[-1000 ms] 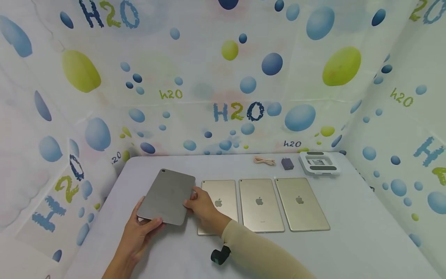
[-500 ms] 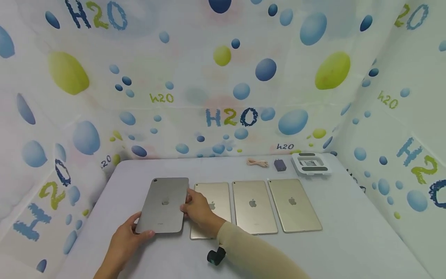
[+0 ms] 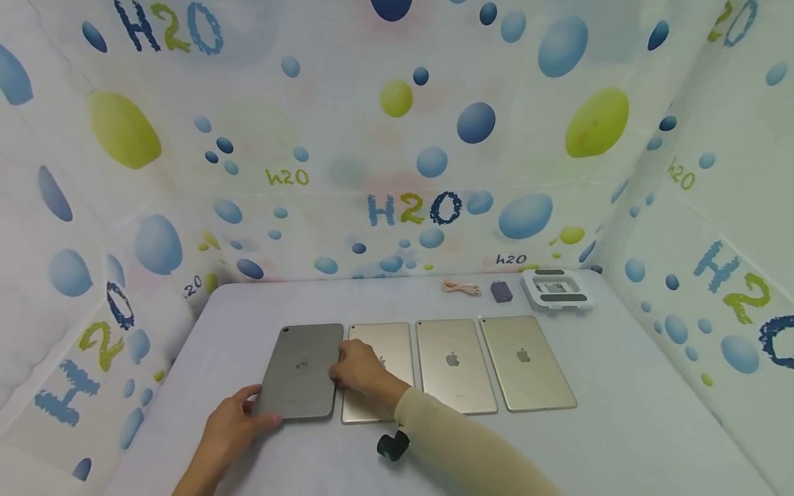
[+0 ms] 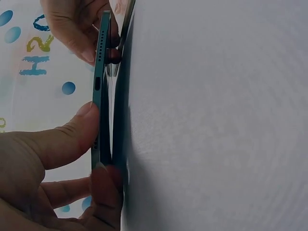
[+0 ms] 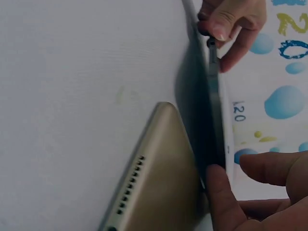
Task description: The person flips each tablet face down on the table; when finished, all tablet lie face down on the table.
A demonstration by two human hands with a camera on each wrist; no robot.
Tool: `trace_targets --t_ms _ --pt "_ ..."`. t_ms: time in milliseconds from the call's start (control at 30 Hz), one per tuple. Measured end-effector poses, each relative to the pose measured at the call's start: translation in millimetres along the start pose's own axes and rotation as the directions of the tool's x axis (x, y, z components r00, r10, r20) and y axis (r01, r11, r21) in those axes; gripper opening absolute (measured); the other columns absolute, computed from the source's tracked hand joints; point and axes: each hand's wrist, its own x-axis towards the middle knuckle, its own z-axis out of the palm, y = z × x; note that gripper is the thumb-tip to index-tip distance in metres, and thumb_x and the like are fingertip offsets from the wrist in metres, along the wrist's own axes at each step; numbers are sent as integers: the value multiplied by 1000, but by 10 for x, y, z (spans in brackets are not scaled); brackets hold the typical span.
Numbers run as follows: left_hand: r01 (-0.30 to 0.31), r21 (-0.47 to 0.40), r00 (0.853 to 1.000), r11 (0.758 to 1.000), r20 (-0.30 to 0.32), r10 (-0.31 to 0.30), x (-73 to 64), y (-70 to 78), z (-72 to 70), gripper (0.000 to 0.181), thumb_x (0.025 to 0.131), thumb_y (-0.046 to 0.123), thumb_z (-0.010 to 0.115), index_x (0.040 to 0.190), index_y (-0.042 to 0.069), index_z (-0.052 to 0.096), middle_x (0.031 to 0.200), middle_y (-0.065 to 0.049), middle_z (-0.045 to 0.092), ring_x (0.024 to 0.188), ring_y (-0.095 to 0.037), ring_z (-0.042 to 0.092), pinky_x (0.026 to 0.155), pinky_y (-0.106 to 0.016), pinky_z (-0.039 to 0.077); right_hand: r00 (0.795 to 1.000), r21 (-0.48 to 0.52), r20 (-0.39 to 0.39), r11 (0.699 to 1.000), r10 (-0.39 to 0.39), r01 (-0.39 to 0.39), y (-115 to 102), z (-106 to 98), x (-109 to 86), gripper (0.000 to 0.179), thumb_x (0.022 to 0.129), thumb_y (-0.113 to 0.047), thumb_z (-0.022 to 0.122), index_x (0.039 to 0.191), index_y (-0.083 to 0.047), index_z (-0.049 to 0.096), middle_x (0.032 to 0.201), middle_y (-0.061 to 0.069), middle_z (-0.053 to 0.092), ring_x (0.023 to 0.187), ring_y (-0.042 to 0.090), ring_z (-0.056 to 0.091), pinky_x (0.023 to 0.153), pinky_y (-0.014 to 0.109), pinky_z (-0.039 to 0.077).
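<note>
A grey tablet [image 3: 300, 372], back side up, is low over the table at the left end of a row of gold tablets. My left hand [image 3: 231, 421] pinches its lower left corner, thumb on top and fingers beneath, as the left wrist view shows. At the right edge of the grey tablet, my right hand [image 3: 362, 370] holds it with fingertips under the edge. In the left wrist view a narrow gap and a shadow lie under the grey tablet [image 4: 99, 86]. The nearest gold tablet [image 3: 378, 337] is partly hidden by my right hand.
Two more gold tablets, the middle one [image 3: 455, 365] and the right one [image 3: 527, 365], lie face down alongside. Behind them are a coiled cable [image 3: 461, 288], a dark charger plug [image 3: 501, 292] and a white stand-like case [image 3: 557, 289]. Patterned sheets enclose the white table [image 3: 645, 413].
The grey tablet has come down from a raised, tilted position to nearly flat, beside the row. Both hands have moved down with it and keep their hold.
</note>
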Motion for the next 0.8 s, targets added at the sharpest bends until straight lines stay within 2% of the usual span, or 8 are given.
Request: trace_targets --t_ms 100,267,367,500,800 --pt "-3 4 1000 1000 -3 3 4 -14 26 88 74 30 90 138 -14 49 106 -26 64 93 -33 59 81 -51 51 1000 -28 10 999 24 -24 -47 -54 -24 11 88 -6 69 99 -2 68 74 3 66 63 13 67 57 25 54" --pt "-28 32 1000 999 -13 28 0 -33 49 86 73 31 90 136 -15 51 102 -24 66 91 -33 61 81 -53 51 999 -60 1 997 42 -42 -73 -87 -46 5 91 -8 67 87 -4 67 70 3 64 60 13 64 54 23 52" --pt "-27 45 999 999 -30 28 -4 -28 55 84 73 27 90 135 -14 52 96 -17 66 87 -29 60 78 -48 51 998 -72 -21 996 51 -53 -87 -89 -37 7 91 -9 66 86 -4 66 66 4 64 56 13 64 52 23 50" --pt "-25 51 999 998 -43 27 4 -18 56 84 73 24 90 136 -15 51 92 -12 62 84 -26 55 75 -43 49 996 -76 -55 994 75 -79 -120 -102 -20 10 91 -11 66 89 -2 65 65 5 64 54 14 65 53 23 49" --pt "1 46 1000 999 -27 0 27 -57 38 85 74 23 89 138 -16 49 97 -19 64 90 -30 59 81 -52 51 996 -58 -48 996 71 -74 -143 -94 -43 23 92 -11 66 107 6 67 68 7 67 54 13 65 53 22 49"
